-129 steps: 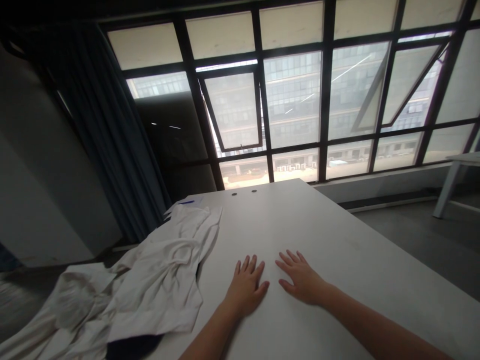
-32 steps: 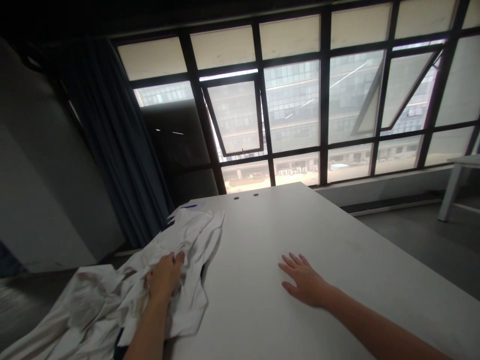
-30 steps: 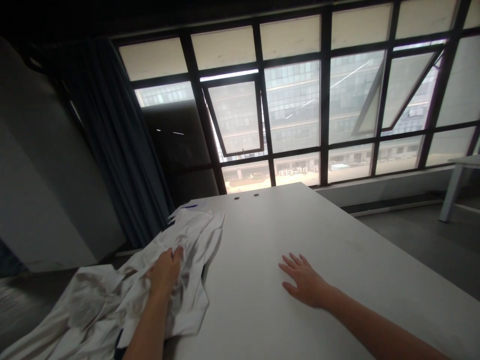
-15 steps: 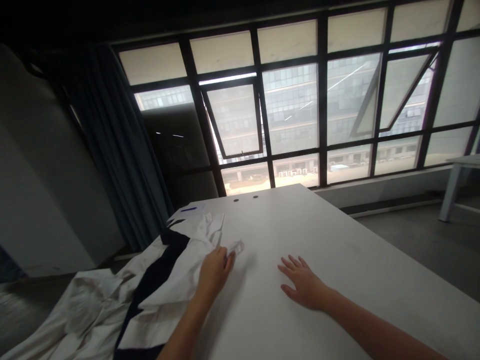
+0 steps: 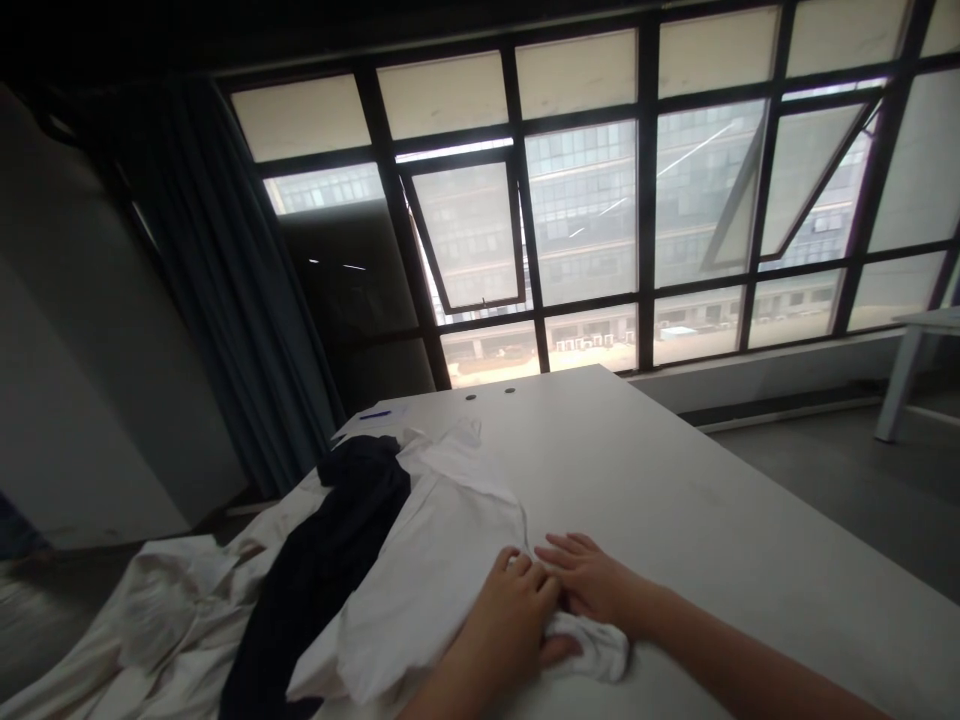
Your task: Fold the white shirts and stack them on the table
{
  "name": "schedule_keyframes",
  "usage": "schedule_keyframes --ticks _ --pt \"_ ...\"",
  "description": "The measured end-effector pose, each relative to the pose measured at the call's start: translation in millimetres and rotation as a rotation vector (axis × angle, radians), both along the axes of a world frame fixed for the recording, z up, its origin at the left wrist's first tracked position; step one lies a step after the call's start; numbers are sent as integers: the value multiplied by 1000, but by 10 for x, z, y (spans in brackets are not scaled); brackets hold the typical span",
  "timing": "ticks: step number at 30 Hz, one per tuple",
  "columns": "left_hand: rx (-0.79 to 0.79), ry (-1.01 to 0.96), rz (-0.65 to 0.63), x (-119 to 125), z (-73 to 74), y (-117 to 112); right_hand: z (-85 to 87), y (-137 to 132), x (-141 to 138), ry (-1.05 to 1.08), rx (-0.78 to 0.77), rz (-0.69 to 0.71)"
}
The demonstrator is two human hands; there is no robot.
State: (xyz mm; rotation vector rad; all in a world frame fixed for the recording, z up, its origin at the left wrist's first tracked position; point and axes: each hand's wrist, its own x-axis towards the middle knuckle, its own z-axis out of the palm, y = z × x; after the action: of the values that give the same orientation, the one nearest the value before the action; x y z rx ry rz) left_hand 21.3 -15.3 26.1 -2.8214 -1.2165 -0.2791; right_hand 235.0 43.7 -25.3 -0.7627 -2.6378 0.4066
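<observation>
A white shirt [image 5: 427, 590] lies across the left part of the table, its long axis running from a pointed corner at upper centre down toward the lower left, where the cloth spills over the table edge and trails out of the frame. A long navy panel [image 5: 322, 560] runs along that same diagonal, its top end bunched near the far end of the shirt.

At the bottom centre, the left hand [image 5: 510, 615] is clenched on the shirt, its fingers curled over the cloth and pointing up and to the right. The right hand [image 5: 592, 585] lies just beside it, its fingers [image 5: 559, 550] stretched leftward and almost meeting the left hand. Beneath it, a bunched fold of white cloth [image 5: 592, 645] pokes out to the lower right; whether this hand is gripping the fold or only resting on it cannot be told.

The white table [image 5: 675, 470] runs away toward the window, with two small dark holes [image 5: 490, 393] near its far edge and a blue pen [image 5: 375, 414] on a sheet of paper [image 5: 386, 412] at its far left corner. Behind it, a dark blue curtain [image 5: 225, 260] hangs at upper left beside a black-framed window [image 5: 585, 200], and grey floor [image 5: 825, 480] stretches to the right, under a small white table [image 5: 911, 345].
</observation>
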Motion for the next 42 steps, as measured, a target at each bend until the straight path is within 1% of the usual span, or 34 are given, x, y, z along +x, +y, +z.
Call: schedule_keyframes --ticks 2,4,7,8,10,12,13,15,16,18,21,23,25,28,29,31,32,34,37,40,42 --pt "7 8 87 -14 27 38 -62 11 -34 -48 -11 0" --pt "55 15 182 -38 50 83 -109 45 -45 -64 8 -24" --pt "142 1 330 -124 29 152 -115 85 -19 -56 77 -90" --pt "158 -6 389 -164 -7 173 -99 86 -2 -40 96 -120" --pt "145 0 509 -242 -123 212 -49 70 35 0 116 -173" --pt "68 33 583 -296 -269 242 17 44 65 33 123 -209" --pt "16 51 589 -307 -336 252 53 34 72 40 131 -220" --pt "-80 75 552 -298 -427 251 124 28 70 42 167 -234" --pt "-116 76 522 -279 -446 238 158 33 63 44 192 -244" --pt "-167 68 457 -222 -434 182 217 56 45 62 237 -269" --pt "-228 46 339 -117 -354 37 269 99 33 97 261 -291" --pt "-249 37 195 -37 -315 -70 269 117 36 106 261 -294" --pt "-251 42 -8 54 -314 -154 241 124 40 115 265 -326" --pt "-224 64 -300 191 -343 -221 160 134 37 107 275 -451" --pt "-212 64 -368 226 -341 -232 127 145 39 85 270 -495" --pt "-203 45 -443 265 -295 -252 62 184 61 20 237 -568" --pt "-210 30 -454 268 -252 -262 35 216 87 -9 210 -600" --pt "-238 -1 -430 248 -141 -280 7 304 178 -30 155 -675" --pt "-269 -48 -297 179 -10 -263 47 498 422 26 90 -857" --pt "-256 -72 -114 72 -4 -142 139 731 780 177 29 -1100" --pt "-222 -55 6 -32 -44 -11 183 872 1049 395 -15 -1238"
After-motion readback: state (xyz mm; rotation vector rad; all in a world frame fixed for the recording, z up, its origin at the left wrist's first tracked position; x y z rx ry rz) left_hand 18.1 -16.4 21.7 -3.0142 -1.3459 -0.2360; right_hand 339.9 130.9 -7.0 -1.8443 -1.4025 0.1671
